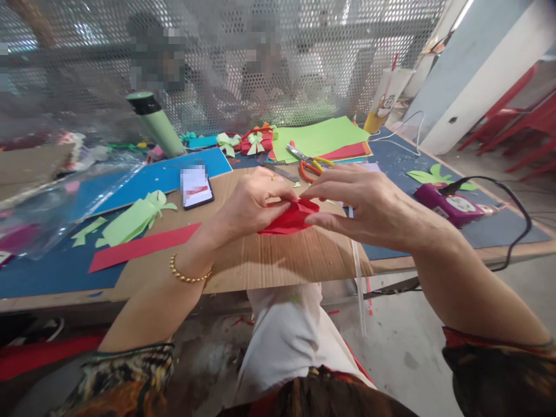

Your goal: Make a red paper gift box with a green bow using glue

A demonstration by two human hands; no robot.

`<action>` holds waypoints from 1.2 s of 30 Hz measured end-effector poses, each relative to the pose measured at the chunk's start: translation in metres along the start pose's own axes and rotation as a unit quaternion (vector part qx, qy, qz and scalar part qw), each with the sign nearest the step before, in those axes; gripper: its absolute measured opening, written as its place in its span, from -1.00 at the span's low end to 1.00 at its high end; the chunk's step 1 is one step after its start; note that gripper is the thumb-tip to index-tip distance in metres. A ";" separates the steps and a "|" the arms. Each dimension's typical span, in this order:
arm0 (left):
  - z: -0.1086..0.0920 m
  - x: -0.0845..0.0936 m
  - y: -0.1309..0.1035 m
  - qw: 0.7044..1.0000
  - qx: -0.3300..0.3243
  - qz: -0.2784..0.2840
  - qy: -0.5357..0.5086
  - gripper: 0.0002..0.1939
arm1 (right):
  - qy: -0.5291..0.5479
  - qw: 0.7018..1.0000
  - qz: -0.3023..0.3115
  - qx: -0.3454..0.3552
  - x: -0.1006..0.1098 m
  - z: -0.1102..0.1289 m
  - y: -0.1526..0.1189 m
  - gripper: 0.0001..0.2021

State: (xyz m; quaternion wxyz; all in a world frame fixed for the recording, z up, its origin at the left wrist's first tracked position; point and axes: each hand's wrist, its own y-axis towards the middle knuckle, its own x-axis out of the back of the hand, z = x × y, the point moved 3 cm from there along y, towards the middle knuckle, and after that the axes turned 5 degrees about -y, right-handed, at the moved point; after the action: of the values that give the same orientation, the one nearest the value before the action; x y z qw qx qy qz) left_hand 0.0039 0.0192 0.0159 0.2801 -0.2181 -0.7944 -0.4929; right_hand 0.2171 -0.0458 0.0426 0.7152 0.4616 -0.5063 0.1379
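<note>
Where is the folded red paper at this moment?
In the head view, the folded red paper is near the centre, between the left hand and the right hand, with the phone lying to the left.

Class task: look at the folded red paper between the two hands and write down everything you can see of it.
The folded red paper is plain bright red and looks thin. It is bent into a loose, creased shape, its layers parted towards the right end. It lies crosswise over the brown board; whether it touches the board is unclear. The left hand holds its left part, and the right hand has thumb and fingertips at its right end.
</note>
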 end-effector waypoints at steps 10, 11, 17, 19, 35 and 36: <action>0.011 -0.024 -0.007 0.959 -0.141 0.012 0.246 -0.64 | -0.090 0.994 -0.017 -0.052 -0.046 -0.008 -0.023 -0.66; 0.014 -0.028 -0.008 0.957 -0.133 0.023 0.257 -0.62 | -0.093 0.994 -0.008 -0.054 -0.050 -0.010 -0.024 -0.69; 0.019 -0.044 -0.018 0.940 -0.095 0.148 0.294 -0.65 | -0.085 0.994 0.051 -0.051 -0.067 -0.010 -0.031 -0.72; 0.020 -0.044 -0.019 0.938 -0.072 0.177 0.288 -0.71 | -0.078 0.994 0.054 -0.057 -0.069 -0.010 -0.032 -0.73; 0.014 -0.034 -0.015 0.940 0.035 0.265 0.213 -0.65 | -0.148 0.987 0.043 -0.036 -0.081 -0.010 -0.037 -0.62; 0.014 -0.033 -0.015 0.937 0.032 0.275 0.212 -0.65 | -0.153 0.986 0.049 -0.036 -0.081 -0.010 -0.037 -0.63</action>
State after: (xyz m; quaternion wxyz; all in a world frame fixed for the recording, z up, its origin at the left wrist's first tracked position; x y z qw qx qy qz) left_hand 0.0162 0.0232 -0.0201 0.5736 -0.3098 -0.6406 -0.4058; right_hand 0.2108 -0.0357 -0.0465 0.6380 0.4257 -0.6364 0.0818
